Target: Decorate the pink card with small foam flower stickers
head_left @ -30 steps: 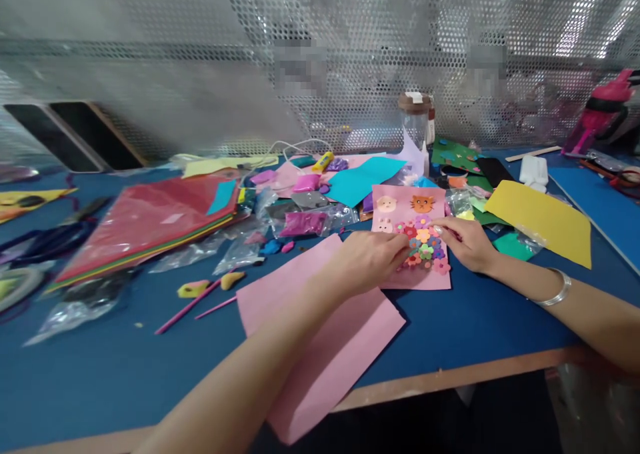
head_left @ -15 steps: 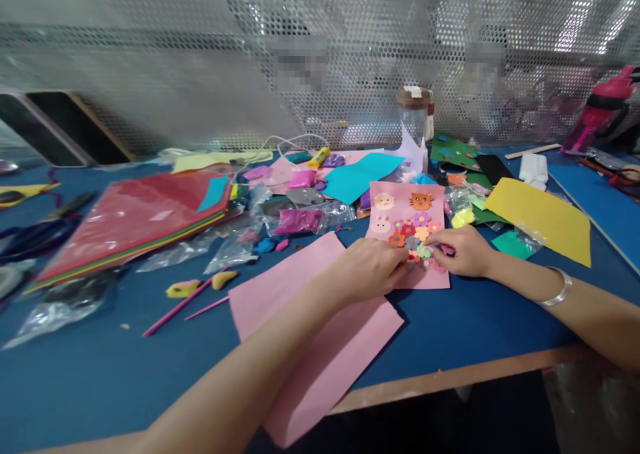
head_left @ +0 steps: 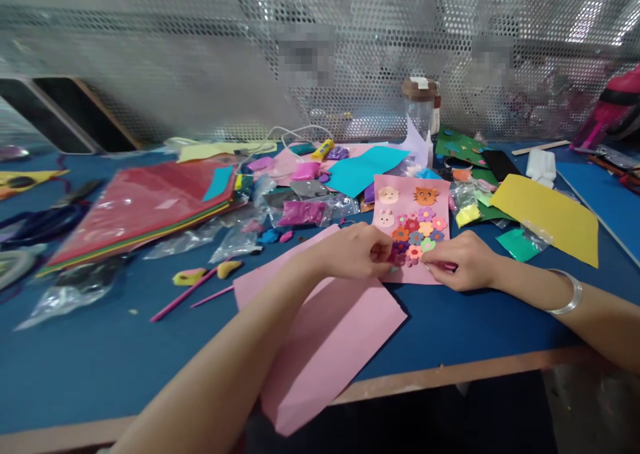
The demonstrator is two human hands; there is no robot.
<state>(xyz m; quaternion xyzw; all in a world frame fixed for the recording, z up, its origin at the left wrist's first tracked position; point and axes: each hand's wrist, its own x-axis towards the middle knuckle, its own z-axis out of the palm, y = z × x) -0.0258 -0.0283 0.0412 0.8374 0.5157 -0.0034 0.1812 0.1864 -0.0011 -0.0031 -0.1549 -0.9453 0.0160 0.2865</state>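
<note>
A small pink card [head_left: 407,207] lies on the blue table [head_left: 100,361], covered with foam animal faces and a cluster of coloured foam flowers [head_left: 417,234]. My left hand [head_left: 357,251] rests at the card's lower left with fingers pinched at the flowers. My right hand [head_left: 463,261] presses on the card's lower right corner, fingers curled and pinched; a silver bangle [head_left: 565,294] is on that wrist. What either pinch holds is too small to make out. A larger pink sheet [head_left: 320,334] lies under my left forearm.
A stack of coloured sheets in plastic [head_left: 145,207] sits at the left. Teal paper [head_left: 365,167], a yellow sheet [head_left: 550,217], glitter bags [head_left: 305,211], pink sticks [head_left: 187,294] and a clear jar [head_left: 420,111] crowd the back. A perforated metal screen [head_left: 200,61] stands behind.
Both hands have drawn nearer along the card to its lower edge, closing in together over the bottom flowers. The card has shifted slightly.
</note>
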